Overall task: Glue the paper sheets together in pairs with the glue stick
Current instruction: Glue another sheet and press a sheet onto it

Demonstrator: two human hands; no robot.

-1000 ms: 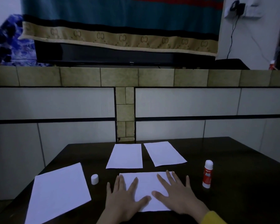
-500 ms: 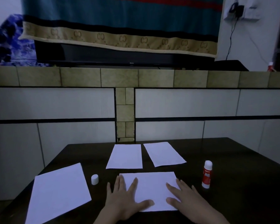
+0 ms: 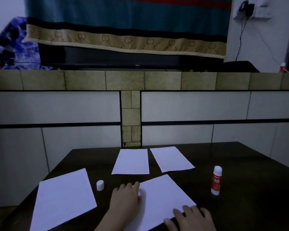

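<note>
Fingers: both hands, left hand point(image 3: 126, 200) and right hand point(image 3: 193, 220), rest flat and spread on the near sheet point(image 3: 163, 199).
Glue stick point(image 3: 216, 180): upright, right of the fingers.
Count: four sheets, one cap point(image 3: 100, 185).

Paper sheets point(image 3: 167, 197) showing white on dark brown table point(image 3: 250, 164); glue stick point(image 3: 216, 180) showing red label, white cap; hanging cloth point(image 3: 123, 17) showing teal, tan monogram border.

Near sheet point(image 3: 162, 202): front centre of surface point(image 3: 250, 164)
Cap point(image 3: 100, 185): left of it
Glue stick point(image 3: 216, 180): right
Two sheets point(image 3: 131, 161): behind
</note>
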